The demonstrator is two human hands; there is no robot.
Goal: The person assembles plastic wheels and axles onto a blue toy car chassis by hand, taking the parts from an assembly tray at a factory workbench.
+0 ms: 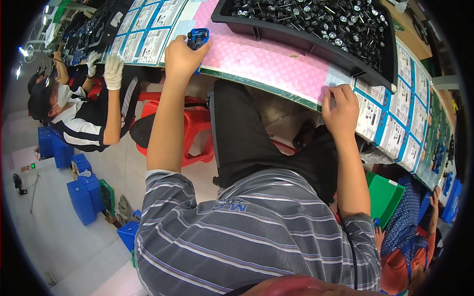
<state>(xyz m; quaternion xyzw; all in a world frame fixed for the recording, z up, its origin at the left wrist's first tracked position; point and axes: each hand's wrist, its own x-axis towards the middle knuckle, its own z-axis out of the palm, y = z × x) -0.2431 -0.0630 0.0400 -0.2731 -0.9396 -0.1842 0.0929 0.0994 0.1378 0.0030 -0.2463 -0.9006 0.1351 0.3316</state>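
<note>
At the near edge of the table, left of the pink sheet, my left hand (181, 58) grips a small blue toy car (198, 35). The car's dark underside and black wheels face up, and part of its body is behind my fingers. My right hand (340, 106) rests at the table edge, to the right of the pink sheet, with its fingers curled in and closed. Whatever lies between those fingers, if anything, is too hidden to name. A black tray (296, 40) full of small black wheels on metal axles (323, 22) stands beyond both hands.
Pink bubble sheet (256, 59) covers the table between my hands. Printed sheets with blue borders (395, 106) lie on both sides. A gloved co-worker (81, 116) sits at left, another person (407, 232) at lower right. A red stool (197, 130) and a green bin (385, 200) stand below the table.
</note>
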